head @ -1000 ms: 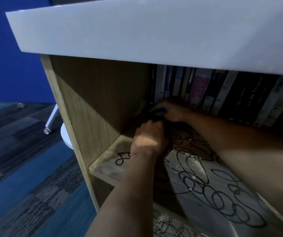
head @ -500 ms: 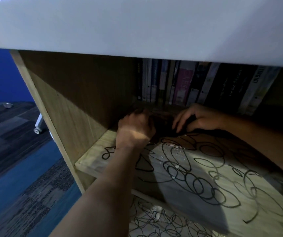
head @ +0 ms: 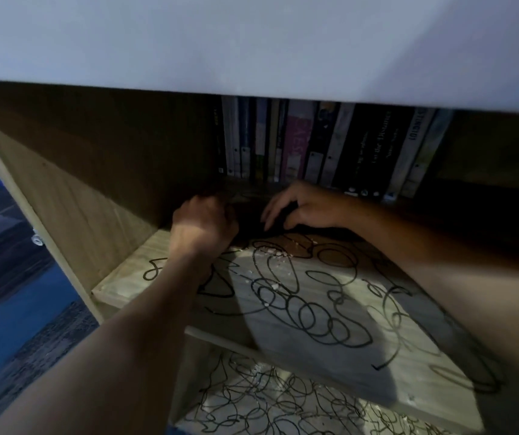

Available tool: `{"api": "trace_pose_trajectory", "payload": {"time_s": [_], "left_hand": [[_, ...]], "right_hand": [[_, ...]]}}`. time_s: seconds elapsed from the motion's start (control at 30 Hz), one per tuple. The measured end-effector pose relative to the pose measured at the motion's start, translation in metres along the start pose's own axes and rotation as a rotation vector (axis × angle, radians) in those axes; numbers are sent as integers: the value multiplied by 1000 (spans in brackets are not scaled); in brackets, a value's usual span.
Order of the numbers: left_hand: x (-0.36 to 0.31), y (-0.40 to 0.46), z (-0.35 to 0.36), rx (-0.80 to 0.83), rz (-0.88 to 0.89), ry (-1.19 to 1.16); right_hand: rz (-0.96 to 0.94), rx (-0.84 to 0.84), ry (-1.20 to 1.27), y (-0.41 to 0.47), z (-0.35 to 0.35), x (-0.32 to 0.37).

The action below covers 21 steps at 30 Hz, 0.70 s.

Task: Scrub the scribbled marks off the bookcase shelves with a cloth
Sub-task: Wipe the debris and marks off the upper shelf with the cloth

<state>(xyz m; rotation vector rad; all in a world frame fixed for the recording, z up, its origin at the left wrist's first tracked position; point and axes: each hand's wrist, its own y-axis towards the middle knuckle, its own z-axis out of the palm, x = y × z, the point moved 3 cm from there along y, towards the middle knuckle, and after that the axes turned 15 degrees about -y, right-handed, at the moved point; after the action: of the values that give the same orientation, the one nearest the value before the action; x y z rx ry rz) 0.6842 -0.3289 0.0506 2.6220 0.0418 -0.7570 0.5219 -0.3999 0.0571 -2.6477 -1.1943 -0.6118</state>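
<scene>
while both hands reach deep into the shadow, the left hand (head: 203, 222) is curled into a fist at one end of a dark cloth (head: 251, 219) (i cannot tell its grip for sure) and the right hand (head: 303, 207) spreads relaxed fingers over the other end, likely to flatten it. the cloth lies just before the books (head: 314, 146); the scribbles (head: 308, 309) sprawl nearer, across the shelf (head: 120, 287), untouched.

Right hand (head: 306, 206) slid rightward off left hand (head: 201, 222); both now apart on shelf (head: 330, 315).
</scene>
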Motion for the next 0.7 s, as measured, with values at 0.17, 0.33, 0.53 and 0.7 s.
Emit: {"api": "trace_pose_trajectory", "payload": {"time_s": [0.17,0.33,0.53,0.7], "left_hand": [[0,2,4,-12,19,-1],[3,4,7,-55,40,-2],[2,1,7,-73,71,5],[1,-2,6,-52,40,7]], "right_hand": [[20,8,49,-59,-11,-14],[114,-176,29,-56,-21,-18],[131,-146,-66,-49,-3,-10],[110,-141,-47,-97,3,2]]}}
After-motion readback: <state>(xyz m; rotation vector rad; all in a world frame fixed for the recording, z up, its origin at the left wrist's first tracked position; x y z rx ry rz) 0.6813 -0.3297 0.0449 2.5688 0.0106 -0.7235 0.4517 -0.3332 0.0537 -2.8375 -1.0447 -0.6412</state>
